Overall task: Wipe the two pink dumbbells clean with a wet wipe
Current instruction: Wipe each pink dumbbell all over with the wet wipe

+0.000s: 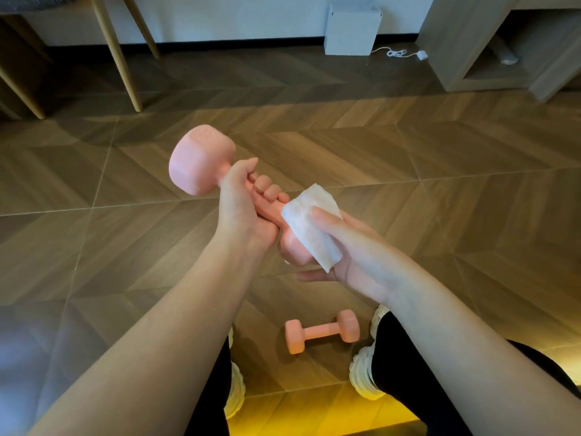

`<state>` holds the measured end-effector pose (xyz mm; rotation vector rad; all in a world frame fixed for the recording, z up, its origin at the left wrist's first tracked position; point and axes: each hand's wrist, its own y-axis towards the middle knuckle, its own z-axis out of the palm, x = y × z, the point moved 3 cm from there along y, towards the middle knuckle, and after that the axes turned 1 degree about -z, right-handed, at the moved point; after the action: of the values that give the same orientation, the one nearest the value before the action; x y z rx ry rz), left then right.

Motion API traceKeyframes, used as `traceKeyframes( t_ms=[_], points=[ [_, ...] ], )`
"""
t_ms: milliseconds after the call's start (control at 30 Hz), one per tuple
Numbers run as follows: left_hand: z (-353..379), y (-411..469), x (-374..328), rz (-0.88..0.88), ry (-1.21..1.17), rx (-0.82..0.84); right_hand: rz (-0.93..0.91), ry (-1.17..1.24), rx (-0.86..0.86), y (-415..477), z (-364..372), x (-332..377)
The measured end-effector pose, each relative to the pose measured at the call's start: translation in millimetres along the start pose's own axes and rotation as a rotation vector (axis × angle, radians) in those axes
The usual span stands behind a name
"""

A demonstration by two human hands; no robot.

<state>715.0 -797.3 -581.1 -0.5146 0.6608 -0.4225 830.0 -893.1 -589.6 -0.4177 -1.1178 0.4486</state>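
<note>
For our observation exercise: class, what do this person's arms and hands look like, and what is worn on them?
Both forearms are bare; no sleeves show. The left hand and right hand have no gloves, rings, watch or bracelets visible.

The held dumbbell [201, 160] has its near head mostly behind the wet wipe [309, 228]

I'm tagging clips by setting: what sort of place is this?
Likely a room at home, not a gym: chevron wood-look floor, wooden furniture legs, a low wooden shelf unit and a white box.
</note>
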Motion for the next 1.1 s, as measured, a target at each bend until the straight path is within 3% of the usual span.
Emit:
traceKeyframes(
  t_ms=[167,333,500,667,867,1000,1100],
  points=[
    [1.0,0.0,-0.5,0.018,0.032,0.008,-0.054,0.113,0.093,-0.8,-4.9,2.6],
    [1.3,-0.7,0.7,0.018,0.028,0.011,-0.062,0.045,-0.05,3.4,-0.1,-1.7],
    [1.8,0.8,-5.0,0.038,0.006,0.008,-0.082,0.065,0.107,-1.3,-2.9,5.2],
    [2.9,-1.3,-0.3,0.063,0.057,0.023,-0.075,0.042,-0.068,6.4,3.8,-3.9],
    [0.3,-0.5,-1.4,0.076,0.0,0.027,0.023,0.192,0.156,-1.3,-5.0,1.7],
    [0.1,1.3,3.0,0.049,-0.006,-0.022,-0.089,0.082,-0.051,4.9,-3.9,-4.6],
    [0.6,2.7,2.5,0.047,-0.006,-0.06,-0.106,0.057,-0.083,6.2,-1.8,-2.7]
  ],
)
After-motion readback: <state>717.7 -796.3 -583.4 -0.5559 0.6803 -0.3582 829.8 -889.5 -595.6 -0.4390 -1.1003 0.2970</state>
